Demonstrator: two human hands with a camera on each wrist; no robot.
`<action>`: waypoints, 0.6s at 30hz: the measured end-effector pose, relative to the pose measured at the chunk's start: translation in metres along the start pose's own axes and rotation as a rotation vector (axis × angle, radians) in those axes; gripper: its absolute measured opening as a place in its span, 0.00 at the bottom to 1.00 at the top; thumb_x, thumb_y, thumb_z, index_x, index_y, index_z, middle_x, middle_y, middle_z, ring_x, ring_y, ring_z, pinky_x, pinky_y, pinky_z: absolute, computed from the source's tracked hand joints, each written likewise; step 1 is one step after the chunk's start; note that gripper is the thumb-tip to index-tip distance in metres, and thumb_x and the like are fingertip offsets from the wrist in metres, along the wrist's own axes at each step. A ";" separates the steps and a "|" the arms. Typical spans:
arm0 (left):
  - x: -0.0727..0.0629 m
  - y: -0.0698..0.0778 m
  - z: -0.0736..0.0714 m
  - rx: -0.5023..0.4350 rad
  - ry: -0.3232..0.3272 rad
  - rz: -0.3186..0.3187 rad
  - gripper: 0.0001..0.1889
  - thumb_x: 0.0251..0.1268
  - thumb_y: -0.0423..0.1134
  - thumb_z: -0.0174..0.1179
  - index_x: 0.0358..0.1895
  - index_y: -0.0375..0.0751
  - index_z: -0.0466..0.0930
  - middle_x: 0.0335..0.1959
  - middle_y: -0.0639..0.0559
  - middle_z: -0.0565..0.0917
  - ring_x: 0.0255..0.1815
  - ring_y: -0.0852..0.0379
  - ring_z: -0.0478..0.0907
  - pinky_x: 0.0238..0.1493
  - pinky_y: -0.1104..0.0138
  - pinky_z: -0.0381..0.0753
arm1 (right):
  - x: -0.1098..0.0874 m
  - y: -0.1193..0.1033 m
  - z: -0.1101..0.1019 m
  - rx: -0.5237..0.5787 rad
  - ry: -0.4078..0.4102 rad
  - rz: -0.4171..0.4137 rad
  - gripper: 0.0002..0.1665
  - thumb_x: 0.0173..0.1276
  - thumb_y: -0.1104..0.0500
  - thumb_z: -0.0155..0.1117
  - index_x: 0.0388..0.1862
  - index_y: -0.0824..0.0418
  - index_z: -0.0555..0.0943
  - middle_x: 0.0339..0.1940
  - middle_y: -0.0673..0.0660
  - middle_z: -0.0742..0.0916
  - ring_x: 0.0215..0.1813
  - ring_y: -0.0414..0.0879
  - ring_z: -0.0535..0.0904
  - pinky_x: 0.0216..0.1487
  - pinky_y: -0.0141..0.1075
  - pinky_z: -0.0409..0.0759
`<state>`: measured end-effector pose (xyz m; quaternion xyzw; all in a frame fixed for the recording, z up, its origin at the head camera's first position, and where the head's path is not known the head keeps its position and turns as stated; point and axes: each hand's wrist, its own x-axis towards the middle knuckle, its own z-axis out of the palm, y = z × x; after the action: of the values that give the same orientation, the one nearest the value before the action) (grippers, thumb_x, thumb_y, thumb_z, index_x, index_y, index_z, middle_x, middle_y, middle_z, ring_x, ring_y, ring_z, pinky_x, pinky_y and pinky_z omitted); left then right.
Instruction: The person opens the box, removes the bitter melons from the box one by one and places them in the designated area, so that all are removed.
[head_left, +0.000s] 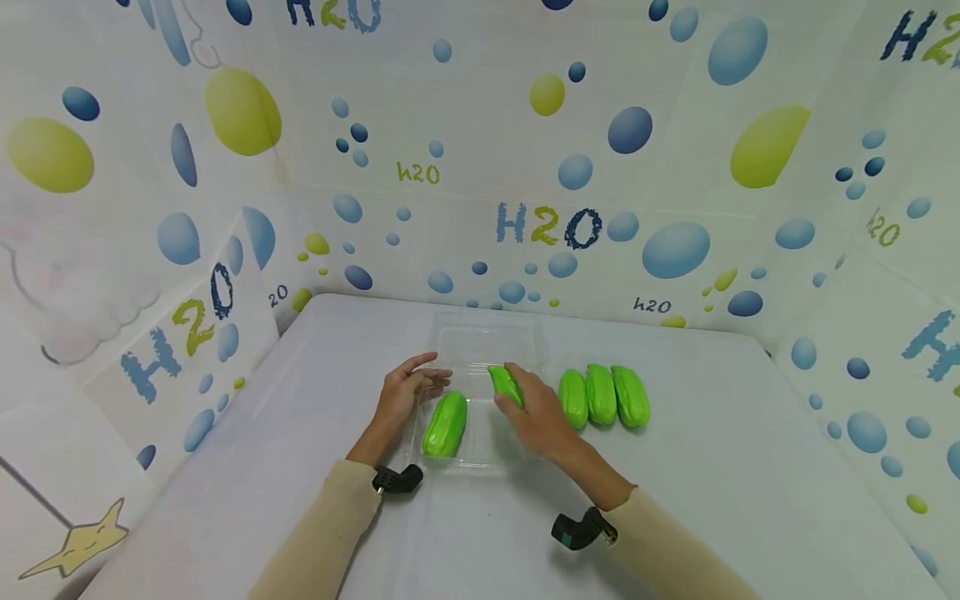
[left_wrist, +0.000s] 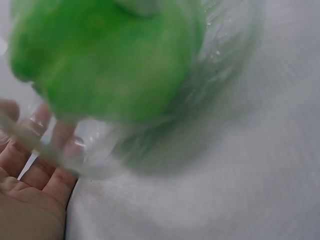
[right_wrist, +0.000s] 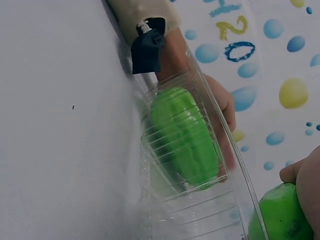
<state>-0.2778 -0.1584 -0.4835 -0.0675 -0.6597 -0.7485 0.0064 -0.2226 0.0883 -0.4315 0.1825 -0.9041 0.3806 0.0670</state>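
Note:
A clear plastic box [head_left: 480,464] lies on the white table with its lid opened back. Inside, on the left, rests a bright green ridged gourd [head_left: 446,425], also visible through the clear wall in the right wrist view. My right hand [head_left: 543,417] grips a second green gourd [head_left: 505,385] over the box's right part, thumb on the near side. At the box's left side is my left hand [head_left: 405,396], fingers loosely extended beside the wall. Seen from the left wrist, its fingers [left_wrist: 37,165] lie behind the clear rim, with the blurred boxed gourd [left_wrist: 115,65] close above.
Three more green gourds [head_left: 601,394] lie side by side to the right of the box. The clear lid [head_left: 487,342] is spread toward the back. Patterned sheets with blue and yellow dots [head_left: 547,93] stand around the table's back and sides.

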 end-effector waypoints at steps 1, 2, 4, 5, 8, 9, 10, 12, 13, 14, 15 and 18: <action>0.000 0.000 0.000 0.000 -0.001 -0.001 0.23 0.76 0.26 0.44 0.72 0.28 0.67 0.58 0.27 0.81 0.59 0.32 0.80 0.60 0.52 0.81 | 0.000 0.000 -0.001 0.003 0.010 -0.002 0.34 0.76 0.52 0.57 0.77 0.60 0.66 0.47 0.55 0.81 0.40 0.46 0.72 0.42 0.40 0.72; 0.000 0.000 0.000 0.001 -0.002 -0.001 0.23 0.76 0.26 0.44 0.72 0.28 0.67 0.58 0.27 0.81 0.59 0.32 0.80 0.60 0.52 0.81 | 0.000 0.001 -0.001 0.009 0.019 -0.004 0.34 0.76 0.52 0.57 0.77 0.60 0.67 0.47 0.55 0.81 0.40 0.46 0.72 0.41 0.40 0.72; 0.000 0.000 -0.001 -0.001 -0.004 -0.001 0.23 0.76 0.27 0.44 0.72 0.28 0.67 0.58 0.27 0.81 0.59 0.32 0.80 0.59 0.53 0.82 | 0.000 0.002 -0.002 0.019 0.042 -0.012 0.33 0.75 0.52 0.58 0.76 0.60 0.67 0.46 0.56 0.81 0.39 0.46 0.72 0.41 0.40 0.72; 0.000 0.000 -0.001 0.000 -0.006 -0.001 0.23 0.76 0.27 0.44 0.72 0.28 0.66 0.58 0.27 0.81 0.59 0.33 0.80 0.59 0.53 0.82 | -0.001 0.002 -0.002 0.022 0.049 -0.016 0.33 0.75 0.53 0.58 0.76 0.60 0.68 0.46 0.56 0.81 0.39 0.46 0.72 0.40 0.40 0.72; -0.001 0.000 -0.001 0.007 -0.009 -0.003 0.23 0.76 0.27 0.44 0.72 0.28 0.66 0.58 0.28 0.81 0.59 0.33 0.80 0.59 0.54 0.82 | -0.001 0.002 -0.002 0.032 0.065 -0.024 0.33 0.75 0.53 0.58 0.76 0.61 0.68 0.44 0.56 0.81 0.38 0.45 0.72 0.40 0.40 0.72; -0.001 0.001 -0.001 0.008 -0.009 -0.004 0.23 0.76 0.27 0.44 0.72 0.29 0.66 0.58 0.28 0.82 0.59 0.33 0.80 0.59 0.54 0.82 | -0.001 0.003 -0.002 0.034 0.068 -0.025 0.33 0.75 0.53 0.58 0.75 0.61 0.68 0.44 0.56 0.81 0.38 0.45 0.71 0.40 0.40 0.72; -0.001 0.001 -0.001 0.008 -0.007 -0.006 0.23 0.76 0.27 0.44 0.72 0.29 0.67 0.58 0.28 0.82 0.59 0.33 0.81 0.59 0.53 0.82 | -0.001 0.003 -0.002 0.036 0.071 -0.025 0.32 0.75 0.53 0.57 0.75 0.62 0.68 0.44 0.56 0.81 0.38 0.45 0.71 0.39 0.40 0.72; -0.001 0.000 -0.001 0.008 -0.005 -0.005 0.23 0.76 0.27 0.44 0.72 0.29 0.67 0.57 0.29 0.82 0.58 0.34 0.81 0.59 0.53 0.82 | -0.001 0.003 -0.002 0.041 0.074 -0.028 0.32 0.75 0.54 0.57 0.75 0.63 0.68 0.43 0.56 0.80 0.38 0.45 0.71 0.39 0.40 0.72; -0.001 0.000 -0.001 0.009 -0.006 -0.004 0.23 0.76 0.27 0.44 0.72 0.29 0.67 0.57 0.29 0.82 0.58 0.35 0.82 0.59 0.53 0.82 | -0.001 0.003 -0.002 0.043 0.078 -0.030 0.32 0.75 0.54 0.57 0.75 0.64 0.68 0.43 0.56 0.80 0.38 0.45 0.71 0.39 0.40 0.72; -0.001 0.000 -0.001 0.008 -0.004 -0.004 0.24 0.76 0.27 0.44 0.72 0.29 0.67 0.57 0.29 0.82 0.57 0.36 0.82 0.59 0.53 0.82 | -0.001 0.004 -0.001 0.044 0.082 -0.033 0.32 0.75 0.54 0.57 0.74 0.64 0.69 0.43 0.56 0.81 0.38 0.45 0.72 0.39 0.40 0.72; -0.001 0.000 -0.001 0.008 -0.002 -0.003 0.24 0.76 0.28 0.44 0.72 0.29 0.67 0.57 0.29 0.83 0.57 0.37 0.83 0.58 0.54 0.83 | -0.001 0.004 -0.001 0.046 0.087 -0.036 0.32 0.75 0.54 0.57 0.74 0.65 0.69 0.44 0.57 0.81 0.38 0.45 0.72 0.39 0.40 0.72; 0.000 0.000 -0.001 0.011 -0.002 0.003 0.24 0.76 0.28 0.45 0.72 0.29 0.67 0.56 0.30 0.83 0.55 0.40 0.84 0.57 0.56 0.84 | -0.001 0.005 -0.001 0.051 0.099 -0.040 0.32 0.75 0.55 0.58 0.74 0.65 0.69 0.45 0.57 0.81 0.39 0.46 0.72 0.39 0.40 0.72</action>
<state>-0.2775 -0.1593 -0.4837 -0.0692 -0.6637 -0.7448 0.0072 -0.2237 0.0925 -0.4346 0.1831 -0.8858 0.4108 0.1144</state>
